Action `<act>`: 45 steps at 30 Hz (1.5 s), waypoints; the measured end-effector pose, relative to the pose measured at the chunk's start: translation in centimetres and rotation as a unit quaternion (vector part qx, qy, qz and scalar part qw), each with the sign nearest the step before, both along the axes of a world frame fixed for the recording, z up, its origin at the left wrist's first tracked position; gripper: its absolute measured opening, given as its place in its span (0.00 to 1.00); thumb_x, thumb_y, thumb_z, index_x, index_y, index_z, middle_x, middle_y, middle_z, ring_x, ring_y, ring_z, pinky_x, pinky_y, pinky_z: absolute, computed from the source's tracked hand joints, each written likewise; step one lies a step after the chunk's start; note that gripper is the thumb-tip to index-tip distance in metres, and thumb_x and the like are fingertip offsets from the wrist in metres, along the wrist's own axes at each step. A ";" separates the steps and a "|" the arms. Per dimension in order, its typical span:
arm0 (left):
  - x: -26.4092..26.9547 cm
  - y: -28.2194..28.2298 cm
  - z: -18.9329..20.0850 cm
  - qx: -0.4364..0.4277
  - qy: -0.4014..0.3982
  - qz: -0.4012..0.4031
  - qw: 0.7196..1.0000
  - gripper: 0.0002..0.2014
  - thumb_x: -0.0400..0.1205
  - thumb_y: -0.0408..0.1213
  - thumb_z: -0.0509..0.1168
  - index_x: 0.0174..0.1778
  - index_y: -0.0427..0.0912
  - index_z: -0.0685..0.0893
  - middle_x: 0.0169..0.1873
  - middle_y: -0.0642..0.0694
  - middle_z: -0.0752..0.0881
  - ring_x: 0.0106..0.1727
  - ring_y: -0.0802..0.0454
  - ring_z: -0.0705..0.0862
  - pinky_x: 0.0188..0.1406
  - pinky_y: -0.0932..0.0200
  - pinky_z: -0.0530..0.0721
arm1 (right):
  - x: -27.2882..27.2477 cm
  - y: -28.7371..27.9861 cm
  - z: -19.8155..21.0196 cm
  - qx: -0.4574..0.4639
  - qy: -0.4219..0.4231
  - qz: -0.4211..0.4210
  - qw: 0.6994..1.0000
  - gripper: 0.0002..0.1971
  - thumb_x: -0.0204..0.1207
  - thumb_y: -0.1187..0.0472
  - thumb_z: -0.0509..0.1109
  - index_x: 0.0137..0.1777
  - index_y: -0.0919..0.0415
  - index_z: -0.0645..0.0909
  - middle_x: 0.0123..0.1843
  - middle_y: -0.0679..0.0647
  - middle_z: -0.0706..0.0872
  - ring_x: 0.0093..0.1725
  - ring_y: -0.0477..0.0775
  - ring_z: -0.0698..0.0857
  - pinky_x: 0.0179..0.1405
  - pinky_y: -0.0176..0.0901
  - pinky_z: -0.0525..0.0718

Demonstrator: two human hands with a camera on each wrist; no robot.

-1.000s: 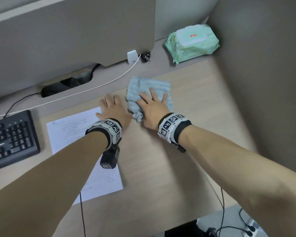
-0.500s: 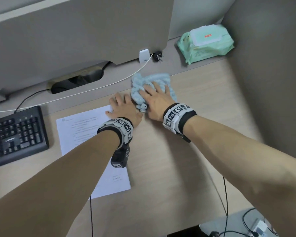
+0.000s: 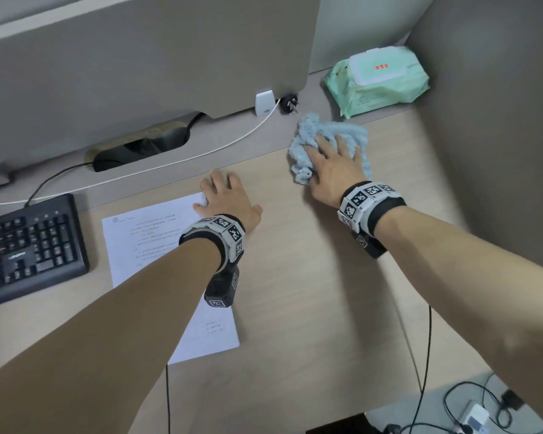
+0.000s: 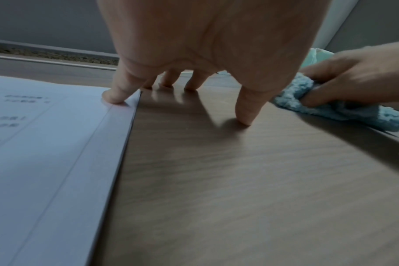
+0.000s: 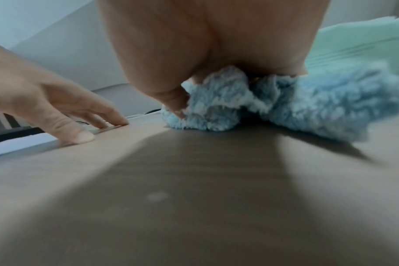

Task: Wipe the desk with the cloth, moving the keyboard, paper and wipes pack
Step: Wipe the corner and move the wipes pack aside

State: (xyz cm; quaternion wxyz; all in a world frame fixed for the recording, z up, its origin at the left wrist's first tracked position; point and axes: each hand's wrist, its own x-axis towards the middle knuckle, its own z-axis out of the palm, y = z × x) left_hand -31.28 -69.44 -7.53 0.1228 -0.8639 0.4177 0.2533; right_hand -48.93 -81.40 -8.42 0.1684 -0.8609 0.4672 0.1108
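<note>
My right hand [image 3: 333, 164] lies flat with spread fingers on the crumpled light-blue cloth [image 3: 336, 130] and presses it onto the wooden desk [image 3: 295, 308] at the back right. Its thumb digs into a bunched fold of the cloth [image 5: 307, 104]. The cloth's far edge is close to the green wipes pack [image 3: 376, 79] in the back right corner. My left hand [image 3: 226, 195] rests open on its fingertips, the little finger on the top right corner of the printed paper [image 3: 157, 239], the others on bare desk. The black keyboard [image 3: 29, 245] lies at the far left.
A white cable [image 3: 201, 151] runs along the grey back strip to a white adapter [image 3: 264, 103] beside a black plug [image 3: 290, 104]. A cable slot [image 3: 138, 148] opens under the grey partition. A grey wall [image 3: 499, 151] bounds the right side. Cables and a power strip [image 3: 474, 415] lie on the floor.
My right hand has slid the cloth to the right and farther back, away from my left hand and toward the wipes pack. The left hand has stayed at the paper's corner.
</note>
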 end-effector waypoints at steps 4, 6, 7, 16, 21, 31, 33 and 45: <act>0.1 -0.1 0.0 0.002 0.001 0.003 1.000 0.43 0.77 0.58 0.66 0.82 0.45 0.53 0.83 0.42 0.49 0.82 0.36 0.50 0.70 0.26 0.64 | -5.5 -2.1 0.1 -0.021 0.018 -0.128 0.991 0.33 0.76 0.52 0.62 0.82 0.53 0.60 0.87 0.54 0.56 0.84 0.72 0.53 0.78 0.77 0.53; 0.0 0.0 0.0 -0.002 -0.002 0.001 1.000 0.43 0.76 0.58 0.67 0.81 0.45 0.55 0.82 0.42 0.50 0.82 0.37 0.51 0.69 0.27 0.65 | -8.1 -3.3 0.2 -0.025 0.036 -0.194 0.980 0.31 0.77 0.51 0.61 0.80 0.55 0.61 0.86 0.57 0.57 0.82 0.73 0.56 0.77 0.76 0.57; 0.0 0.0 0.0 -0.004 -0.004 0.001 1.000 0.42 0.76 0.58 0.67 0.81 0.45 0.55 0.82 0.42 0.50 0.81 0.37 0.52 0.69 0.27 0.66 | -9.1 -3.9 0.3 -0.026 0.040 -0.220 0.974 0.30 0.77 0.51 0.61 0.79 0.56 0.61 0.85 0.59 0.58 0.81 0.74 0.59 0.75 0.76 0.61; -0.1 -0.1 0.0 -0.007 -0.006 0.001 1.000 0.40 0.76 0.57 0.67 0.79 0.45 0.57 0.81 0.43 0.52 0.81 0.38 0.52 0.69 0.26 0.67 | -8.2 0.4 -0.3 0.000 0.047 -0.136 0.990 0.36 0.79 0.51 0.58 0.85 0.54 0.50 0.89 0.54 0.46 0.86 0.69 0.48 0.79 0.79 0.48; 0.0 -0.1 0.0 -0.011 -0.008 0.003 1.000 0.40 0.76 0.56 0.68 0.79 0.45 0.58 0.81 0.42 0.53 0.81 0.38 0.52 0.68 0.26 0.67 | -12.6 -1.4 0.0 -0.010 0.023 -0.288 0.957 0.32 0.77 0.52 0.59 0.82 0.56 0.57 0.87 0.57 0.53 0.82 0.74 0.55 0.75 0.77 0.61; 0.2 0.3 -0.5 -0.029 0.002 0.007 1.000 0.38 0.76 0.55 0.67 0.77 0.42 0.60 0.81 0.41 0.53 0.82 0.37 0.52 0.70 0.20 0.65 | -17.1 5.9 -0.2 -0.038 0.043 -0.389 0.919 0.31 0.75 0.55 0.62 0.79 0.59 0.61 0.85 0.59 0.58 0.79 0.72 0.61 0.72 0.73 0.63; 0.3 0.3 -0.7 -0.043 0.005 0.006 0.999 0.38 0.75 0.55 0.67 0.76 0.41 0.62 0.80 0.40 0.56 0.81 0.36 0.53 0.71 0.21 0.65 | -18.6 8.4 0.0 -0.036 0.055 -0.415 0.908 0.31 0.76 0.55 0.62 0.79 0.58 0.61 0.85 0.59 0.58 0.79 0.71 0.61 0.72 0.71 0.64; -5.9 1.8 0.0 -0.091 -0.006 -0.160 0.983 0.39 0.77 0.51 0.66 0.81 0.38 0.60 0.85 0.36 0.53 0.85 0.35 0.52 0.80 0.33 0.57 | -26.4 21.5 0.7 -0.004 0.071 -0.568 0.820 0.36 0.76 0.54 0.69 0.80 0.61 0.58 0.77 0.66 0.68 0.75 0.71 0.67 0.72 0.65 0.70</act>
